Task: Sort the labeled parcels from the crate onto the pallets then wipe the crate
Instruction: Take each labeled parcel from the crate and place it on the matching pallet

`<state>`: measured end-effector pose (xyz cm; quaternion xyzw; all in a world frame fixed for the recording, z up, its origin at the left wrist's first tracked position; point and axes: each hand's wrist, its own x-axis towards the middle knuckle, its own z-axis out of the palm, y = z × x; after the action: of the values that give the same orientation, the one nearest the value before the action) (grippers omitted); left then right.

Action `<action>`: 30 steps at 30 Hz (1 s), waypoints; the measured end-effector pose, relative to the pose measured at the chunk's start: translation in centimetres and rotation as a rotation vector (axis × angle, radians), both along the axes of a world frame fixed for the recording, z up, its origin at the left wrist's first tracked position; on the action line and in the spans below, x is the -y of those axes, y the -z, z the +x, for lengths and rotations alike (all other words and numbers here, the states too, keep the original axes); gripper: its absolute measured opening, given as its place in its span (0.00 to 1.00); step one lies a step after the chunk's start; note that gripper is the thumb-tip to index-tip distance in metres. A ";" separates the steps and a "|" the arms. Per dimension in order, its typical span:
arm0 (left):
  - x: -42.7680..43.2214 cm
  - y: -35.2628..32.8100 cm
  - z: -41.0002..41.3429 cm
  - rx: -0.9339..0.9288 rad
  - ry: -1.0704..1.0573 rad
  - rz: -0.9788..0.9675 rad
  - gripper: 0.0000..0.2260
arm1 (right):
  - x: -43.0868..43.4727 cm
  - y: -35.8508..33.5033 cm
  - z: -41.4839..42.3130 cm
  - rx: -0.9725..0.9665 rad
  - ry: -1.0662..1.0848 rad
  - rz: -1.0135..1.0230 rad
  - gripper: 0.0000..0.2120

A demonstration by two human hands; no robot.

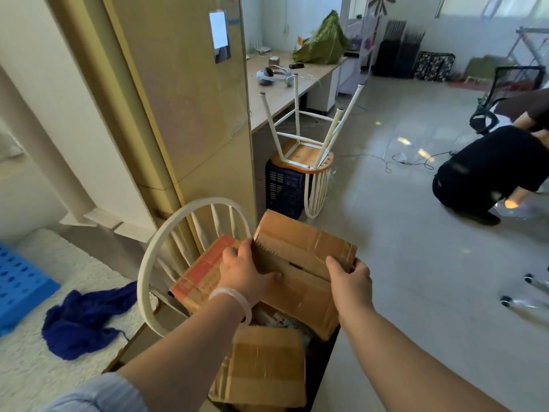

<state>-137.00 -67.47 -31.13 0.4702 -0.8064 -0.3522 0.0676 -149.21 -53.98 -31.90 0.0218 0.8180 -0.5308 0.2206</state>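
Note:
A large brown cardboard parcel (303,263) sealed with clear tape is tilted above the dark crate (326,352). My left hand (243,272) grips its left edge, thumb on the front face. My right hand (350,281) grips its right corner. Behind it lies a red-printed parcel (199,275). A smaller brown parcel (264,367) sits at the near end of the crate, with some wrapped items between. The crate is mostly hidden by the parcels and my arms.
A white round-backed chair (166,251) stands left of the crate. A blue plastic pallet (17,286) and a dark blue cloth (83,316) lie on the white rug at left. An upturned chair (303,150) rests on a dark basket ahead. A person in black crouches at right (487,173).

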 end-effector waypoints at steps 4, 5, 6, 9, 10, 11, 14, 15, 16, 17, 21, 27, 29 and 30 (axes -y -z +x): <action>0.4 -1.4 0.6 -0.183 -0.134 0.004 0.41 | 1.2 -1.8 0.0 -0.044 -0.057 0.001 0.30; 0.6 -1.8 0.8 -0.237 -0.164 0.043 0.40 | 1.4 -2.2 0.0 -0.053 -0.065 -0.011 0.30; 0.7 -2.2 0.9 -0.292 -0.189 0.095 0.39 | 1.6 -2.7 0.1 -0.059 -0.070 -0.031 0.29; 1.1 -3.4 1.4 -0.470 -0.253 0.229 0.39 | 2.0 -3.9 0.3 -0.048 -0.119 -0.079 0.27; 1.2 -3.8 1.5 -0.526 -0.274 0.253 0.40 | 2.1 -4.3 0.4 -0.042 -0.142 -0.097 0.26; 1.4 -4.0 1.7 -0.566 -0.290 0.268 0.40 | 2.1 -4.6 0.5 -0.044 -0.161 -0.118 0.25; 1.8 -4.8 2.3 -0.615 -0.330 0.352 0.43 | 2.4 -5.2 0.7 -0.071 -0.202 -0.156 0.22; 1.9 -5.0 2.6 -0.639 -0.341 0.373 0.40 | 2.5 -5.3 0.8 -0.074 -0.208 -0.163 0.22; 2.0 -5.1 2.9 -0.663 -0.341 0.381 0.36 | 2.6 -5.4 0.9 -0.065 -0.222 -0.169 0.23; 2.1 -5.1 3.2 -0.677 -0.329 0.383 0.30 | 2.7 -5.5 1.0 -0.052 -0.252 -0.162 0.24; 2.0 -4.9 4.1 -0.708 -0.283 0.403 0.24 | 2.7 -5.3 1.5 -0.026 -0.364 -0.137 0.27; 1.8 -4.5 5.5 -0.705 -0.264 0.474 0.28 | 2.7 -4.9 1.8 -0.043 -0.209 -0.130 0.16; 1.9 -4.3 5.9 -0.656 -0.314 0.454 0.27 | 2.6 -4.9 2.0 -0.060 -0.190 -0.154 0.15; 1.9 -4.2 6.2 -0.647 -0.327 0.440 0.25 | 2.6 -4.9 2.2 -0.068 -0.197 -0.163 0.14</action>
<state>-130.81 -69.37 -26.90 0.4605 -0.5640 -0.6298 0.2705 -147.03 -56.61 -27.00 -0.0946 0.7772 -0.5719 0.2447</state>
